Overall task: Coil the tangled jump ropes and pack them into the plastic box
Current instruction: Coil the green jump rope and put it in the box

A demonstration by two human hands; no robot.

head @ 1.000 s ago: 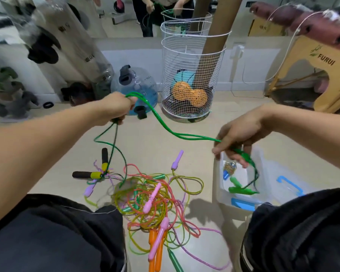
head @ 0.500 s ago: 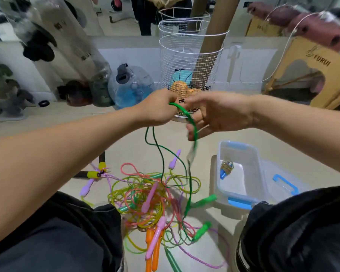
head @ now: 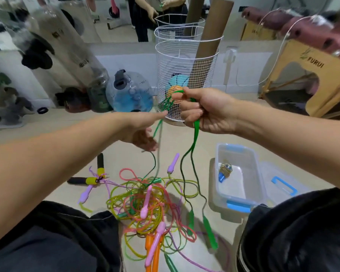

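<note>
Head view: coiling the thin green plastic jump rope while the clear plastic box with blue latches is waiting on the floor, lower right.
Right hand is gripping the gathered loops, handles dangling; left hand is hanging relaxed, fingers loose, beside the trailing strand. I'd be keeping loops even and lifting clear of the tangled multicoloured rope pile.

The right hand now grips the bunched green jump rope in front of the wire basket, having taken it over. The left hand has let go and dropped below the basket, fingers loose beside the hanging strands.
</note>
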